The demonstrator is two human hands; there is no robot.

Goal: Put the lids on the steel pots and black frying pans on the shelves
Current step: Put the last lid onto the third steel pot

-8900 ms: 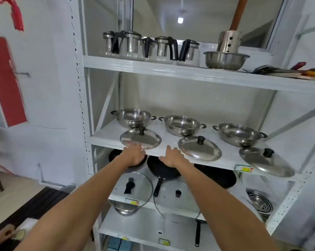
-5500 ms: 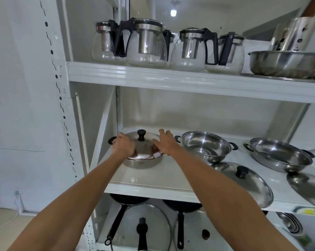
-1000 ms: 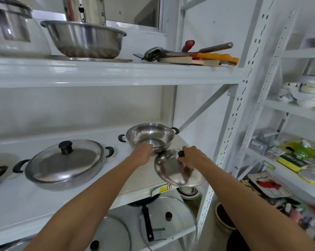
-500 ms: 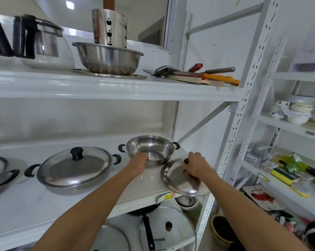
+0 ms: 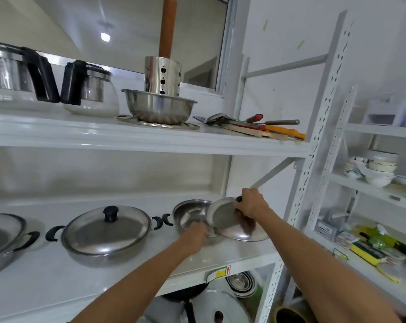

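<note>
- Pots along the middle shelf [image 5: 118,271], read from the left: we see a steel pot [image 5: 4,238] at the frame edge whose top we cannot make out, then a covered pot [image 5: 104,234] with its lid seated and black knob up.
- Next comes the open pot [image 5: 190,217], the one in hand now; our left hand [image 5: 195,234] is closed on its near rim, steadying it against the slick shelf.
- Just right of it, our right hand [image 5: 251,203] is clamped on the black knob of the steel lid [image 5: 234,222], which is tilted, its left edge over the pot's rim and its lower edge near the shelf.
- We judge the lid light, stiff and slippery; the knob is the sure hold, since the polished rim would slide through our fingers.
- We expect it to clatter if dropped off-centre, so it wants levelling before release.
- Below, glass lids [image 5: 220,306] wait for the frying pans.
</note>
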